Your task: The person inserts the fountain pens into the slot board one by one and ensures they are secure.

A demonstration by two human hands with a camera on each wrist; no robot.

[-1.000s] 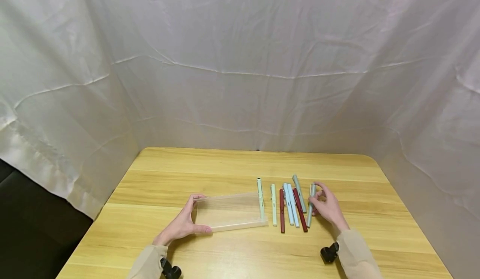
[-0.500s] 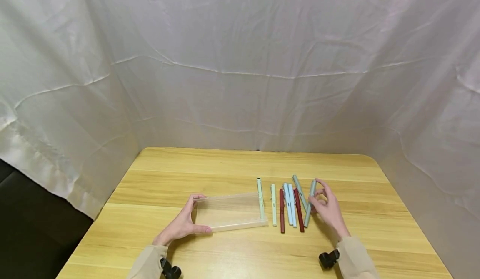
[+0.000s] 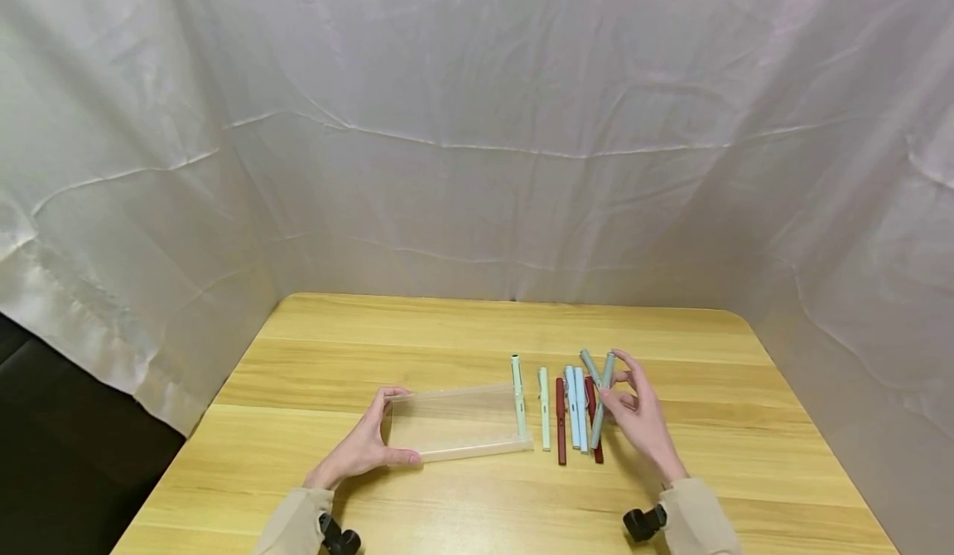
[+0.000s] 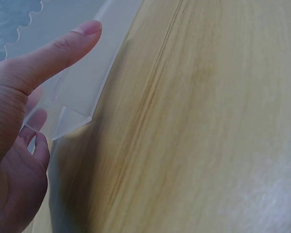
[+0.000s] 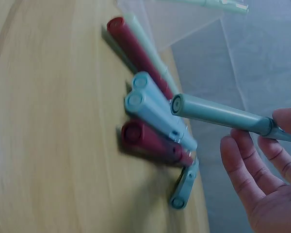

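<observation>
My left hand point(image 3: 367, 442) grips the left end of a clear plastic pen rack point(image 3: 477, 451), thumb along its front edge. Scalloped notches show on the rack point(image 4: 72, 73) in the left wrist view. A mint-green pen point(image 3: 518, 398) lies across its right end. My right hand point(image 3: 639, 416) pinches a grey-green pen point(image 5: 218, 112) between thumb and fingers, raised over the other pens. Under it lie a dark red pen point(image 5: 150, 145) and a second grey-green pen point(image 5: 184, 187). Two light blue pens point(image 3: 575, 410) lie side by side just left.
Between the rack and the blue pens lie a pale green pen point(image 3: 544, 410) and another dark red pen point(image 3: 561, 422). The wooden table point(image 3: 447, 505) is bordered by a pale curtain point(image 3: 477, 207) at the back and sides.
My right hand has lifted the grey-green pen and carried it left, over the second red pen. That red pen and a blue one shifted slightly left. The left hand and rack stay put.
</observation>
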